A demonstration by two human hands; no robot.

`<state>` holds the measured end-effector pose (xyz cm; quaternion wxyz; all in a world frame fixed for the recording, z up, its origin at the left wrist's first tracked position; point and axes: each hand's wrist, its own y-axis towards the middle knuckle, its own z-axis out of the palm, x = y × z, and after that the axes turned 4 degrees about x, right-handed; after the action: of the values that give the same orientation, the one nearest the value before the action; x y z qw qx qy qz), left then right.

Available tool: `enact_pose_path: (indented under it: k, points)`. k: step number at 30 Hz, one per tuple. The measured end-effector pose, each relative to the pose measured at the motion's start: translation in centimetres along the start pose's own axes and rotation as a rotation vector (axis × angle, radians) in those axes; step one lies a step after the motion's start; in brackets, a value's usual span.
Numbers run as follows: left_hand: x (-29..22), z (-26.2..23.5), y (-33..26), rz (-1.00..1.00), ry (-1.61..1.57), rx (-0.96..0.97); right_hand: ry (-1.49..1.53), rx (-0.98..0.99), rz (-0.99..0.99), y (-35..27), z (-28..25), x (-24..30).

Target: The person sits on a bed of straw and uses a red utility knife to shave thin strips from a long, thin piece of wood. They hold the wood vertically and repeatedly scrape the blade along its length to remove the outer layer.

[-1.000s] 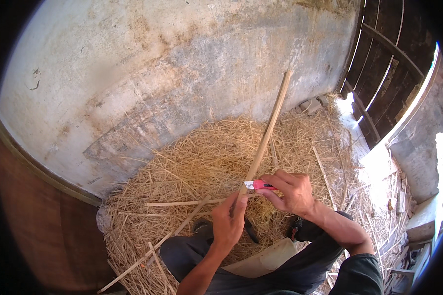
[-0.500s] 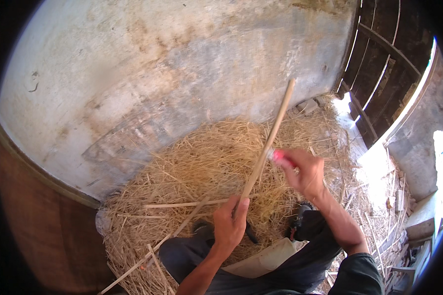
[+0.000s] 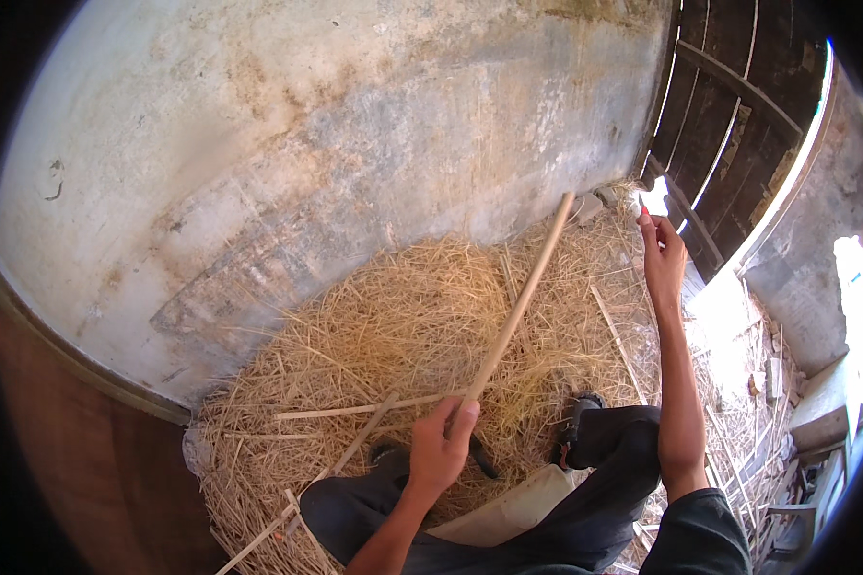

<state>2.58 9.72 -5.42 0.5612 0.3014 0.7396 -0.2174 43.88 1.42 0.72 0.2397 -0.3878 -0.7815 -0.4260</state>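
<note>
My left hand [image 3: 438, 454] is closed around the lower end of a pale wooden stick [image 3: 520, 311]. The stick slants up and to the right, its far end free in the air over the straw. Held between the fingertips of my right hand [image 3: 664, 264] is a small tool with a red handle [image 3: 644, 209]. Its thin tip points upward, too small to make out clearly. That hand is raised at the right, apart from the stick.
Straw and shavings [image 3: 403, 316] cover the floor, with several thin sticks [image 3: 355, 410] lying on it. A stained wall [image 3: 355, 163] rises ahead. Dark slatted boards [image 3: 729, 125] stand at the right. A pale cloth or sheet [image 3: 508, 506] lies between my legs.
My right hand has moved away from the stick, up and to the right, with the red-handled tool. The stick's far end has dropped slightly; my left hand still grips it.
</note>
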Motion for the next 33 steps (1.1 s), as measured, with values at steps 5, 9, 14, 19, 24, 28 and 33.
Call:
enact_pose_path:
  k: [5, 9, 14, 19, 24, 28, 33]
  points:
    - [0.0, -0.7, 1.1, -0.245, -0.447, 0.222, 0.229, 0.258, -0.066, -3.8, 1.5, 2.7]
    - [-0.7, -0.6, 1.3, -0.325, -0.676, 0.367, 0.495, 0.723, -0.046, -9.3, 1.4, 9.1]
    - [-0.8, -0.4, 1.4, -0.325, -0.758, 0.484, 0.658, 0.932, -0.043, -12.8, 2.7, 10.3]
    - [-0.1, 0.3, 1.3, -0.150, -0.461, 0.396, 0.625, 0.882, -0.062, -13.5, 3.4, 11.0]
    - [0.2, 0.7, 1.2, -0.095, -0.274, 0.243, 0.535, 0.920, -0.067, -13.4, 3.5, 10.8]
    - [0.1, 0.7, 1.5, 0.031, -0.076, 0.134, 0.495, 0.936, -0.098, -13.5, 3.3, 11.0]
    - [-0.8, 0.6, 1.1, 0.005, -0.103, 0.045, 0.534, 0.673, -0.264, -13.7, 3.5, 10.3]
